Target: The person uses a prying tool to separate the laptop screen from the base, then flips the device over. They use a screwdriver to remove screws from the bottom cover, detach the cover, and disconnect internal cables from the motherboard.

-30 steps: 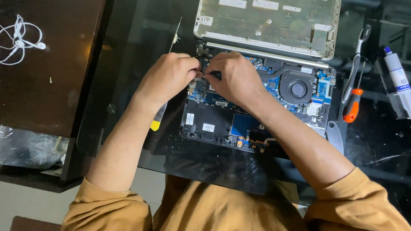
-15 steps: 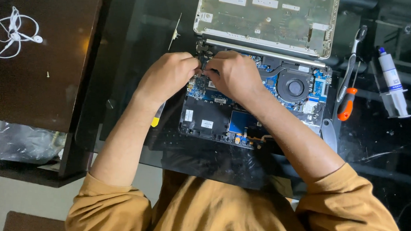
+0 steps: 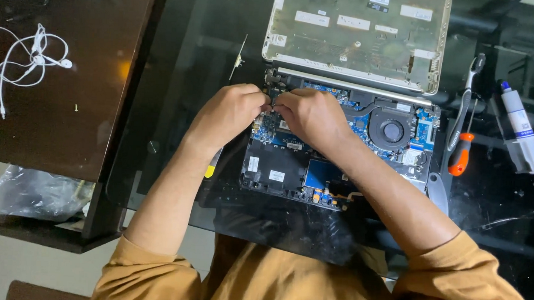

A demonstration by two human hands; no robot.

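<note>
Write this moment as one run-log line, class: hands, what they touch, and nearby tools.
left hand: pinching at board, contents hidden | right hand: same spot | opened laptop: fan exposed | right side: screwdriver, syringe

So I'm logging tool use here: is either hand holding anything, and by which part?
Cannot be told. The left hand and right hand meet fingertip to fingertip over the open laptop near its hinge; whatever they pinch is hidden.

One opened laptop (image 3: 338,165), one cooling fan (image 3: 391,130), two screwdrivers (image 3: 461,149), one syringe (image 3: 522,131), one pair of white earphones (image 3: 28,61).
</note>
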